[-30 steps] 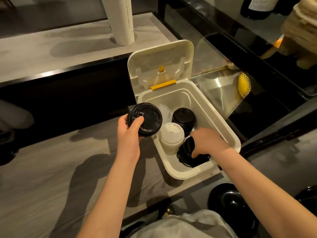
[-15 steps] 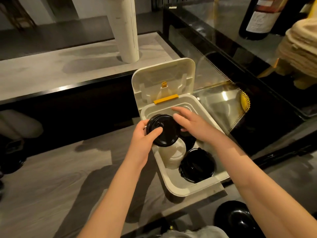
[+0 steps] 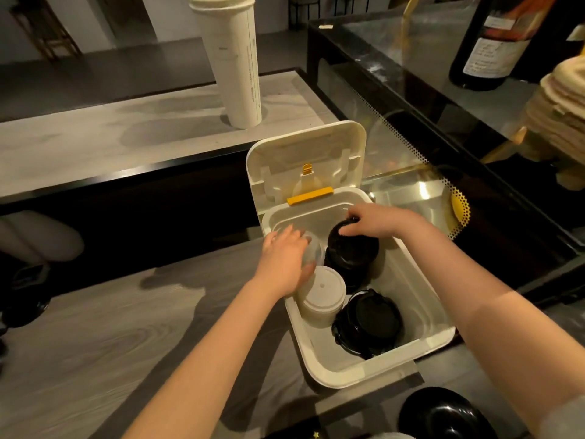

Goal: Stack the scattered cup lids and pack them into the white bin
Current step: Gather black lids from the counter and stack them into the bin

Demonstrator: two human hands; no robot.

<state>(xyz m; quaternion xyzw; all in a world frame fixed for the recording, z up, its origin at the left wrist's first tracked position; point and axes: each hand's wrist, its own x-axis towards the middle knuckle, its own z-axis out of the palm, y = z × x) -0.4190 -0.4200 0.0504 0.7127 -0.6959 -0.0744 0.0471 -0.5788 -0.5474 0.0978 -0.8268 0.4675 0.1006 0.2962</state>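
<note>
Black lids [image 3: 351, 248] stand stacked in the white bin [image 3: 418, 299] beside white lids [image 3: 321, 289]. My right hand [image 3: 376, 221] curls its fingers round that stack. My left hand [image 3: 281, 264] lies loose-fingered, seemingly on clear lids [image 3: 311, 250].

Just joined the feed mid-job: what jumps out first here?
The open white bin at centre, holding four lid stacks. The right hand grips the top of the far black lid stack; the left hand reaches over the clear lids beside it. A tall white cup stack stands beyond.
</note>
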